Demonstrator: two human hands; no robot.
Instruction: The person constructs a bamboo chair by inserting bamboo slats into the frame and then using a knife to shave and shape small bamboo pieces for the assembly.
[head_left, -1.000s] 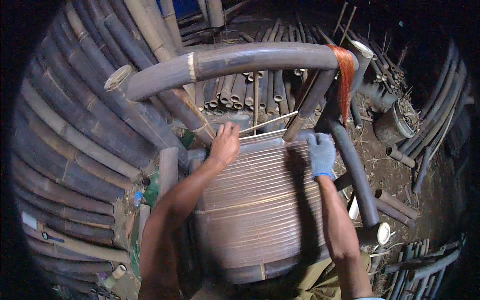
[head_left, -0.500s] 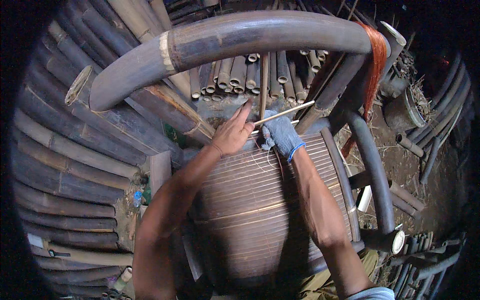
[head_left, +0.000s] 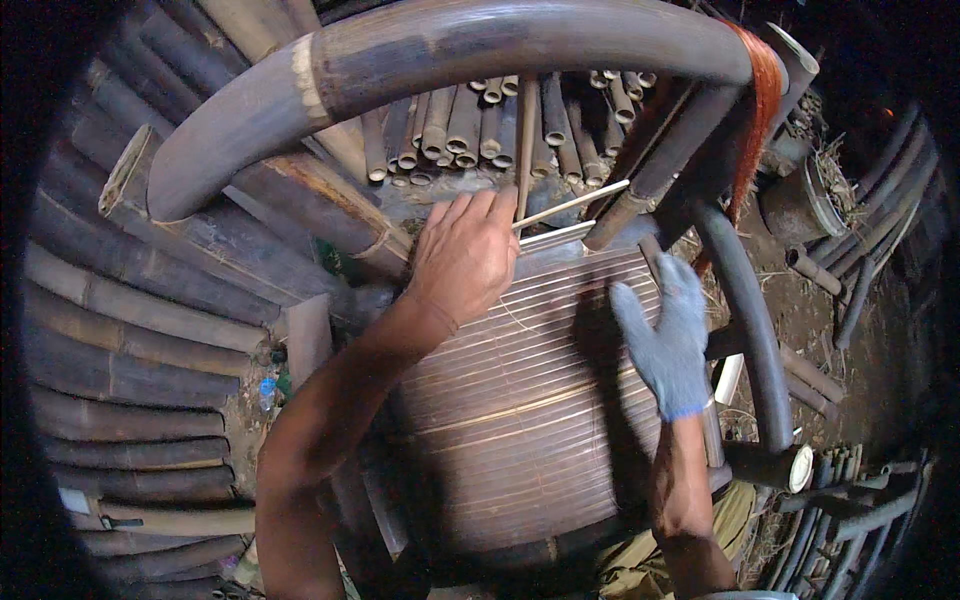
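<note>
A bamboo chair frame fills the view, its seat [head_left: 520,400] made of thin slats laid side by side. My bare left hand [head_left: 465,255] lies palm down on the far edge of the seat, its fingertips touching two loose pale slats [head_left: 565,220] that stick out toward the back rail. My right hand [head_left: 665,335], in a grey glove, rests flat on the right side of the seat with fingers spread, holding nothing. A thick curved bamboo rail [head_left: 450,55] arches over both hands.
Stacked dark bamboo poles [head_left: 120,330] lie to the left and behind. An orange cord [head_left: 760,110] wraps the rail's right end. A bent bamboo armrest [head_left: 745,320] runs down the right side. More poles and a round pot [head_left: 795,205] sit on the dirt at right.
My right hand has let go near the loose slats and moved down and right onto the seat, opening flat. My left hand stays at the seat's far edge.
</note>
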